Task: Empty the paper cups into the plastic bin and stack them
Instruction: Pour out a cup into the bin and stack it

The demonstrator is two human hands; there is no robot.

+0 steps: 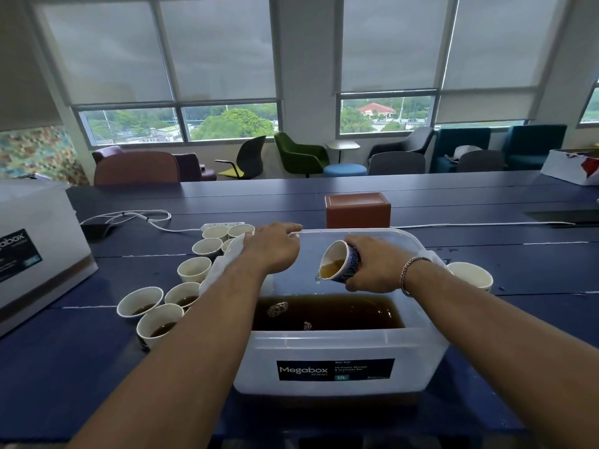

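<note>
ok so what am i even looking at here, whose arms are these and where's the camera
There is no machine here: the two arms belong to a person, and the single picture comes from a camera worn on their head, looking forward and down. On the blue table stands a clear plastic bin partly filled with brown liquid. The right hand grips a paper cup, tilted over the bin, with liquid at its lip. The left hand rests on the bin's far rim. Left of the bin sit more cups, the nearest holding liquid; a lone cup stands to its right.
</note>
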